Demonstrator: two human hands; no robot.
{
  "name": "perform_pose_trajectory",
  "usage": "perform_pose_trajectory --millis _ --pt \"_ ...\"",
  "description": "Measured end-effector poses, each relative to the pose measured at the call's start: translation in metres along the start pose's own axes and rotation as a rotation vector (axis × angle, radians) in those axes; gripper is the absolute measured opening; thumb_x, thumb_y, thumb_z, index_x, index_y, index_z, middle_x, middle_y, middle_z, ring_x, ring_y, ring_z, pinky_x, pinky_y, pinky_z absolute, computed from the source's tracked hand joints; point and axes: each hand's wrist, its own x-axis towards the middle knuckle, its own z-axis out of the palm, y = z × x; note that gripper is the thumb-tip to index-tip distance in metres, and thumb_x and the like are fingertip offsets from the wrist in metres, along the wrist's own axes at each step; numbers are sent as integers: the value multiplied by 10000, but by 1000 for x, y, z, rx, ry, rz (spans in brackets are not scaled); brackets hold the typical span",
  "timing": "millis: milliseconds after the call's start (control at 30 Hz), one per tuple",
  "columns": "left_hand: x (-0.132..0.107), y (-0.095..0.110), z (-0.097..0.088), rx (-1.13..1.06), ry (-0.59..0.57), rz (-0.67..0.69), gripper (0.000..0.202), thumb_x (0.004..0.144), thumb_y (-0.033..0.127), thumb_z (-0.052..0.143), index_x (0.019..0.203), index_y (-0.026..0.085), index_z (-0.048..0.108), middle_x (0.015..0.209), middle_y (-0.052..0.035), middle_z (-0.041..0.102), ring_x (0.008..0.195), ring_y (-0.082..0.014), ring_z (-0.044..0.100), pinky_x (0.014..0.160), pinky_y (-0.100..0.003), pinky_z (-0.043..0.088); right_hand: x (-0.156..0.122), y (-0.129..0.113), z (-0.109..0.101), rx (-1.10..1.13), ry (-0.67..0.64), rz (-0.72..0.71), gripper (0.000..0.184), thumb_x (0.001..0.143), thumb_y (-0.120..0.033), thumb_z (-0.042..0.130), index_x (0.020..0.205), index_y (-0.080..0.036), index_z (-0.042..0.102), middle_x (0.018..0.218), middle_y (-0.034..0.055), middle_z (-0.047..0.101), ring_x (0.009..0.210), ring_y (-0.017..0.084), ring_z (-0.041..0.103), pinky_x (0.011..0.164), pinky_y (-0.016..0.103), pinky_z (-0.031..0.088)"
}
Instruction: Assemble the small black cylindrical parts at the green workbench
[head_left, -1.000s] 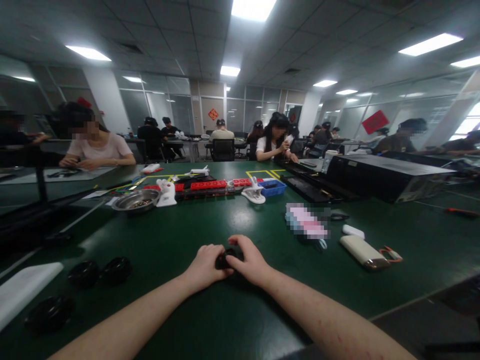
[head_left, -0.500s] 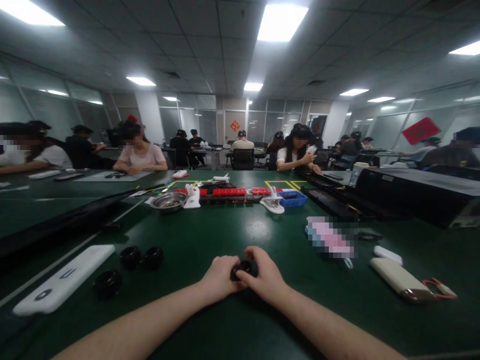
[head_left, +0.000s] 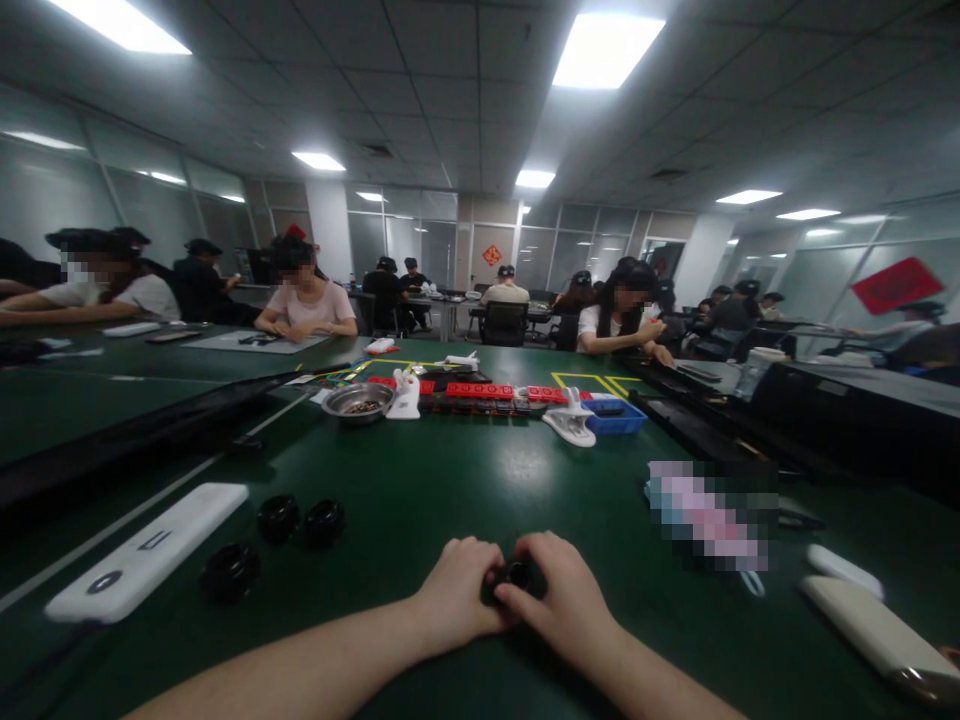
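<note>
My left hand (head_left: 454, 592) and my right hand (head_left: 564, 598) meet near the front of the green table (head_left: 465, 480), both curled round one small round black part (head_left: 516, 575). Only its dark top shows between the fingers and thumbs. Three more round black parts (head_left: 279, 518) lie loose on the table to my left. Beside them lies a long white flat case (head_left: 142, 565).
A steel bowl (head_left: 358, 401), red strips (head_left: 480, 391), a white clip tool (head_left: 571, 424) and a blue tray (head_left: 615, 414) sit mid-table. A white power bank (head_left: 870, 630) lies at the right. A black case (head_left: 855, 410) stands right. Several people sit at tables behind.
The view has tilted up and swung right, so my hands sit lower in frame. Both hands keep hold of the same black part on the table.
</note>
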Motion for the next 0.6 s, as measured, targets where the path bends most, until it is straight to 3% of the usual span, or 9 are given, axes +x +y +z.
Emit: perform_pose_trajectory --millis 100,200,267,400,500,600 --pt "0 -1 -1 -2 -26 3 273 640 424 617 749 193 520 786 -2 563 759 -189 497 664 -282 349 3 -5 -6 9 -90 -109 114 676 -181 572 789 -196 574 784 34 599 780 203 523 727 348 413" --pt "0 -2 -1 -9 -27 -14 289 621 427 639 748 191 530 797 -9 570 769 -197 495 676 -293 348 3 -6 -12 47 -103 -211 336 627 -110 545 942 -223 571 996 47 575 969 224 481 853 369 370" --pt "0 -3 0 -35 -33 -32 333 584 454 669 742 194 534 801 -4 572 767 -196 493 673 -290 348 3 -3 -13 34 -52 -165 398 621 -148 579 1012 -213 542 1063 68 546 1005 243 463 868 385 364" --pt "1 -4 2 -55 -30 -29 321 585 441 672 745 201 530 783 12 567 762 -184 488 677 -279 342 4 2 -11 -48 -76 -46 173 663 -296 639 790 -196 578 797 51 599 764 225 521 735 387 407" --pt "2 -6 5 -41 -27 -19 304 602 438 654 739 196 529 782 3 563 755 -185 485 679 -283 342 4 -3 -15 -16 -177 -104 88 722 -242 583 802 -210 600 787 40 608 773 210 530 751 368 406" --pt "3 -8 7 -33 -29 -3 312 600 441 656 751 196 535 791 -5 560 764 -195 483 688 -290 342 3 -9 -24 103 -283 -216 339 710 -98 510 1007 -252 569 970 31 597 920 191 515 840 334 394"
